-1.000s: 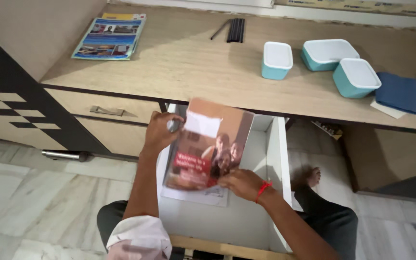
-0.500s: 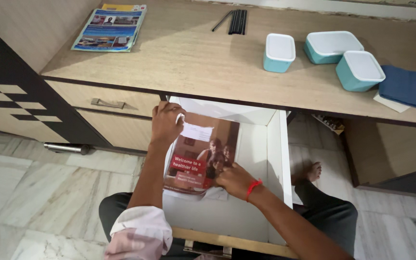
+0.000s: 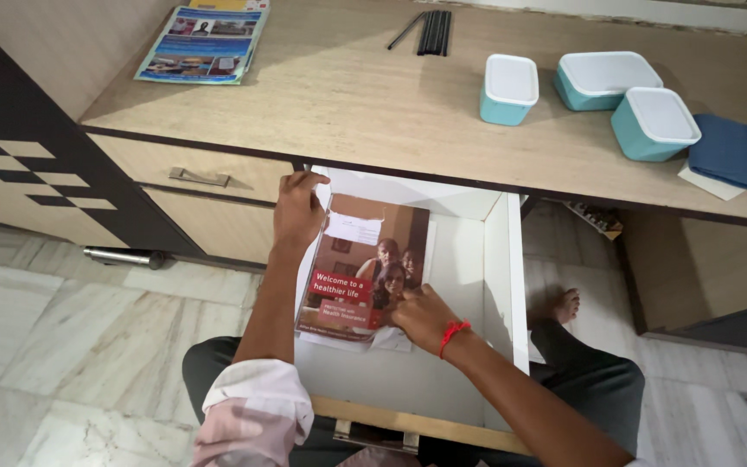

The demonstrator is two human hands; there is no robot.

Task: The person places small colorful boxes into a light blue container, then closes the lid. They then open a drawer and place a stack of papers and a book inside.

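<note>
The booklet (image 3: 363, 264) has been lowered flat into the drawer (image 3: 499, 259), pinched at eleven o'clock by the left hand (image 3: 296, 210) and at five by the right hand (image 3: 422, 316).

both hands (image 3: 297, 210) press booklet (image 3: 365, 264) into drawer (image 3: 501, 285).

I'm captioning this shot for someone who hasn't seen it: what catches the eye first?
First, the red and brown booklet lying in the open white drawer, with the left hand at its top left corner and the right hand on its lower right edge. Next, three teal lidded containers stand on the wooden desk, top right.
</note>
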